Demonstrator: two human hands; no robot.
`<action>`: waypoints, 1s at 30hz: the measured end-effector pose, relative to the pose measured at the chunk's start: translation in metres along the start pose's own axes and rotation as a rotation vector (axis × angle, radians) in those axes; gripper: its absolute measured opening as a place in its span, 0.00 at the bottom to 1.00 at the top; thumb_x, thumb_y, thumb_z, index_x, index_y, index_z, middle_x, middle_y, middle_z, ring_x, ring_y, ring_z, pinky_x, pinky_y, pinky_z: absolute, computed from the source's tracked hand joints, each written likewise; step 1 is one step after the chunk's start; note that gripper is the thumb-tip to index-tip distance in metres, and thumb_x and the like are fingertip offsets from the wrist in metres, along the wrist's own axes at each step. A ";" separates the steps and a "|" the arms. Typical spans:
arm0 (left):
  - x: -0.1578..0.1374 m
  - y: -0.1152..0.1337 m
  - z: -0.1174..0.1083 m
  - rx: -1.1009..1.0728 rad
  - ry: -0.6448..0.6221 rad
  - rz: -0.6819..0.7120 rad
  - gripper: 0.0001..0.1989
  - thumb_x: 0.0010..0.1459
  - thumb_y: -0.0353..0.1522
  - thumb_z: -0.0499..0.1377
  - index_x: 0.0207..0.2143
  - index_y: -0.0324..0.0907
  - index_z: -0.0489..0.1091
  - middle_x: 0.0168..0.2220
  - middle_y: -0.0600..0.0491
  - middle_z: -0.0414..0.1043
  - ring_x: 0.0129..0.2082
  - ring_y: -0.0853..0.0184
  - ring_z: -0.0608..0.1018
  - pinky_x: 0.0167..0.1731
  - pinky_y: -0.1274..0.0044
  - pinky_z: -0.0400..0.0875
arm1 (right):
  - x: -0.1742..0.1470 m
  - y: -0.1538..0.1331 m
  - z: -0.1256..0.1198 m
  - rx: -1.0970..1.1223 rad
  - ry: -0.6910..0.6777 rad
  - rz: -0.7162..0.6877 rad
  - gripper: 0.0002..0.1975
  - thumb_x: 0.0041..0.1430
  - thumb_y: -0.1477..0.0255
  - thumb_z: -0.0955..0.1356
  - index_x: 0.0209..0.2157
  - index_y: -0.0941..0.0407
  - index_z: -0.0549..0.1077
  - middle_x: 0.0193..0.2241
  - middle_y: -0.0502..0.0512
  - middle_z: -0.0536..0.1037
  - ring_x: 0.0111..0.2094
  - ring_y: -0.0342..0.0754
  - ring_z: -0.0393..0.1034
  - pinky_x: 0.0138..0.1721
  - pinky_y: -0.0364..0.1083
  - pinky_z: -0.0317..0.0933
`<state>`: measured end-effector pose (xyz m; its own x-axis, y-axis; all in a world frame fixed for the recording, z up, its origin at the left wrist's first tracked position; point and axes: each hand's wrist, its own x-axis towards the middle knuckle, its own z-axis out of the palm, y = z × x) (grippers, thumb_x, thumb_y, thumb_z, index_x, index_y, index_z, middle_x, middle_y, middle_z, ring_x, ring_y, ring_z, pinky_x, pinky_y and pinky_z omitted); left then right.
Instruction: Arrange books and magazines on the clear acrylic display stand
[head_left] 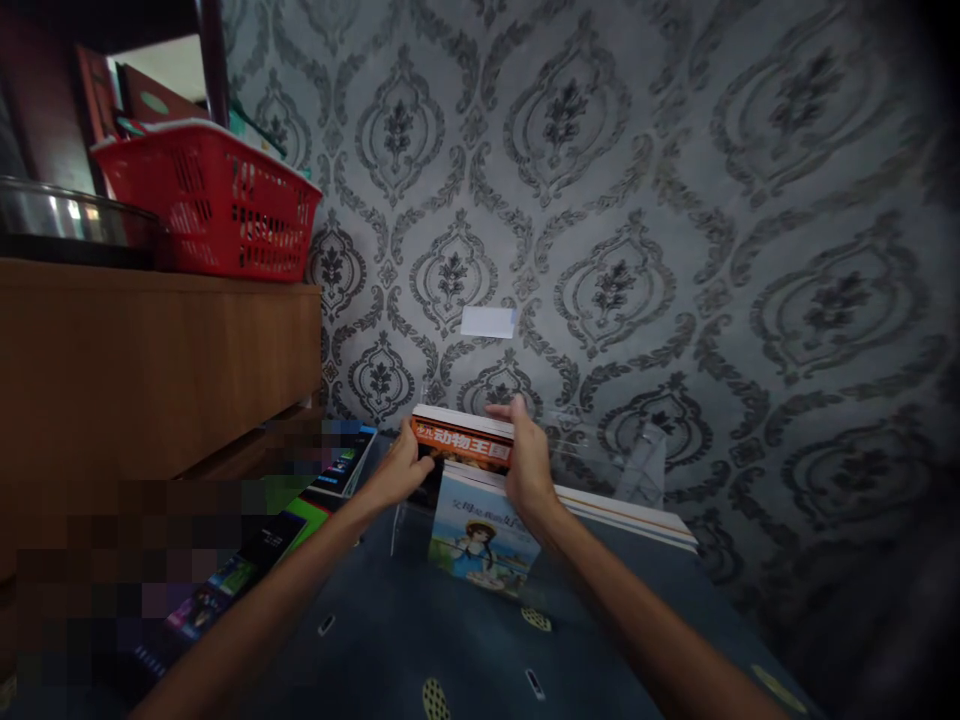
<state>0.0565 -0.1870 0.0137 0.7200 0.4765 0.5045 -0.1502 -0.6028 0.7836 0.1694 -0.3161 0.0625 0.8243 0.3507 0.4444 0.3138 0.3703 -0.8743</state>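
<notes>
An orange-and-black book (471, 441) with white lettering stands upright between my two hands. My left hand (403, 465) grips its left edge, thumb across the front. At the right edge, my right hand (529, 462) is closed around the side, fingers partly hidden behind the top. In front stands a blue book (484, 535) with a girl in a yellow hat on its cover, partly covered by my right hand. A clear plastic book rack (395, 530) surrounds these books. Further right in it, more books (626, 515) show their white page edges.
Several books (346, 462) lie at the left, beside a wooden cabinet (157, 370). On the cabinet are a red plastic basket (210, 200) and a glass bowl (75, 220). A dark patterned cloth (375, 640) covers the surface below. Patterned wallpaper (600, 200) rises behind.
</notes>
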 end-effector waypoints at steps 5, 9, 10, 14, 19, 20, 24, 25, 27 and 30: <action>0.002 0.000 -0.001 0.051 0.040 -0.021 0.24 0.49 0.27 0.56 0.49 0.40 0.56 0.41 0.49 0.67 0.45 0.57 0.71 0.51 0.64 0.65 | -0.002 -0.001 -0.005 -0.172 -0.150 -0.131 0.19 0.55 0.50 0.65 0.26 0.53 0.69 0.25 0.51 0.71 0.30 0.51 0.66 0.33 0.46 0.62; 0.001 -0.008 0.004 0.249 0.040 0.023 0.26 0.45 0.25 0.57 0.50 0.36 0.58 0.49 0.40 0.63 0.55 0.49 0.64 0.58 0.57 0.56 | 0.002 0.008 -0.010 -0.226 -0.176 -0.112 0.19 0.56 0.51 0.62 0.25 0.52 0.64 0.23 0.50 0.66 0.28 0.50 0.62 0.30 0.46 0.60; 0.001 -0.009 0.004 0.285 0.023 0.021 0.27 0.45 0.25 0.57 0.50 0.34 0.59 0.51 0.37 0.62 0.56 0.47 0.63 0.59 0.56 0.55 | 0.003 0.009 -0.011 -0.229 -0.177 -0.109 0.19 0.56 0.51 0.62 0.25 0.51 0.62 0.22 0.49 0.64 0.28 0.49 0.61 0.29 0.45 0.59; 0.003 -0.003 -0.004 0.223 0.087 0.112 0.34 0.45 0.24 0.56 0.57 0.33 0.54 0.56 0.37 0.59 0.60 0.49 0.61 0.62 0.59 0.53 | 0.005 0.012 -0.014 -0.239 -0.188 -0.112 0.18 0.56 0.52 0.62 0.23 0.51 0.59 0.21 0.47 0.60 0.27 0.48 0.58 0.29 0.45 0.57; 0.012 0.043 -0.029 0.202 0.288 0.399 0.29 0.61 0.31 0.51 0.64 0.38 0.49 0.64 0.40 0.53 0.66 0.57 0.56 0.66 0.65 0.47 | 0.006 0.011 -0.013 -0.231 -0.173 -0.121 0.18 0.55 0.54 0.63 0.22 0.51 0.57 0.21 0.46 0.56 0.26 0.46 0.55 0.28 0.44 0.54; 0.014 0.051 -0.031 0.253 0.302 0.438 0.27 0.64 0.33 0.49 0.65 0.39 0.49 0.65 0.40 0.53 0.67 0.58 0.55 0.66 0.65 0.46 | 0.005 0.011 -0.013 -0.228 -0.170 -0.123 0.18 0.55 0.54 0.63 0.22 0.51 0.57 0.21 0.45 0.56 0.25 0.46 0.54 0.28 0.44 0.53; 0.020 0.056 -0.024 0.511 0.108 0.442 0.21 0.68 0.38 0.48 0.60 0.41 0.60 0.61 0.40 0.63 0.64 0.54 0.61 0.63 0.61 0.50 | 0.005 0.012 -0.013 -0.218 -0.163 -0.124 0.20 0.54 0.52 0.63 0.22 0.51 0.55 0.21 0.45 0.55 0.25 0.46 0.53 0.28 0.44 0.53; 0.021 0.052 -0.021 0.566 0.044 0.421 0.20 0.68 0.38 0.47 0.58 0.40 0.63 0.58 0.39 0.66 0.61 0.53 0.64 0.62 0.61 0.52 | 0.005 0.012 -0.013 -0.213 -0.165 -0.121 0.20 0.54 0.52 0.64 0.22 0.51 0.56 0.21 0.45 0.56 0.25 0.46 0.54 0.28 0.44 0.54; 0.022 0.043 -0.016 0.644 -0.034 0.402 0.20 0.69 0.38 0.46 0.54 0.38 0.66 0.53 0.38 0.70 0.56 0.52 0.68 0.59 0.61 0.56 | 0.005 0.011 -0.013 -0.202 -0.179 -0.103 0.21 0.54 0.50 0.64 0.22 0.51 0.57 0.21 0.46 0.58 0.26 0.46 0.56 0.29 0.44 0.56; 0.022 0.036 -0.015 0.704 -0.035 0.428 0.18 0.69 0.38 0.46 0.51 0.39 0.68 0.49 0.41 0.70 0.53 0.54 0.69 0.57 0.64 0.58 | 0.005 0.010 -0.015 -0.181 -0.225 -0.064 0.22 0.54 0.47 0.63 0.25 0.52 0.61 0.22 0.47 0.63 0.27 0.47 0.61 0.30 0.45 0.60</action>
<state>0.0571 -0.1887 0.0584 0.7192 0.1018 0.6873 0.0354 -0.9933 0.1101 0.1832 -0.3236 0.0533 0.6812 0.5212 0.5141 0.4572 0.2456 -0.8548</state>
